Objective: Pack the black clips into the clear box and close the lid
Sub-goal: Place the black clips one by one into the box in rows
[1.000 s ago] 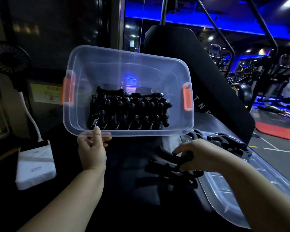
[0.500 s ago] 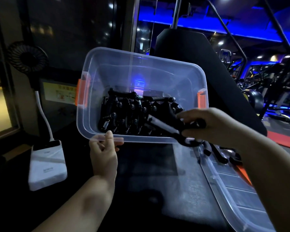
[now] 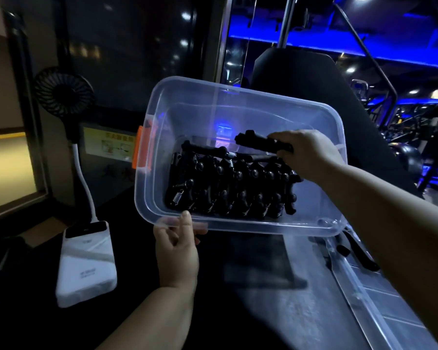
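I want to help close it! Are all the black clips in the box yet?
Not yet. A row of clips sits in the clear box, held tilted at its rim by the left hand. The right hand holds one more clip over them. At least one loose clip lies on the lid, which is off.

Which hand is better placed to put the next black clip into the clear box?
Right. The right hand holds a black clip inside the clear box, above the packed clips; the left hand grips the box rim.
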Demonstrator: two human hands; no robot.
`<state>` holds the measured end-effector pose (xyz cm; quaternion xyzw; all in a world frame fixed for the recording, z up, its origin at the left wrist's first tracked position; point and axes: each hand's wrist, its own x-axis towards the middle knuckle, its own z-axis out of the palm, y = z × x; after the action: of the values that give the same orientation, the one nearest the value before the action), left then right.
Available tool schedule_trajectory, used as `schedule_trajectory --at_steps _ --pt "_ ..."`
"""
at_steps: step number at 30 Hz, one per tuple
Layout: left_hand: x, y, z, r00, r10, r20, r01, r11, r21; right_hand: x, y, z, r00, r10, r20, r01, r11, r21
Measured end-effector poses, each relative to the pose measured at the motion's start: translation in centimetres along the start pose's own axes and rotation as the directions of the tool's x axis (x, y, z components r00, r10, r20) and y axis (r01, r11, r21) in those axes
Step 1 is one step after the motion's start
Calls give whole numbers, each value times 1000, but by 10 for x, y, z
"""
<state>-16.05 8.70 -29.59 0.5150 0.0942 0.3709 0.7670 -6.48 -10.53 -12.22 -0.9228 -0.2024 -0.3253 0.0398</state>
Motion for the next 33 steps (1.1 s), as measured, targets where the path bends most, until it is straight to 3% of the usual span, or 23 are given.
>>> schedule_trajectory --at_steps 6,10,14,20,33 --pt "2 -2 2 1000 23 13 -22 999 -33 33 22 37 999 8 -35 -9 999 -33" --pt "1 -2 1 1000 0 9 1 999 -40 48 33 56 999 39 11 -39 998 -47" --pt "-1 -1 2 1000 -15 -17 14 999 -42 56 39 72 989 128 80 -132 990 44" --pt "-2 -2 4 999 14 -34 -15 1000 -24 66 47 97 969 133 206 -139 990 12" --pt "-1 -5 4 999 8 -51 -10 999 -41 67 45 101 945 231 231 -212 972 -102"
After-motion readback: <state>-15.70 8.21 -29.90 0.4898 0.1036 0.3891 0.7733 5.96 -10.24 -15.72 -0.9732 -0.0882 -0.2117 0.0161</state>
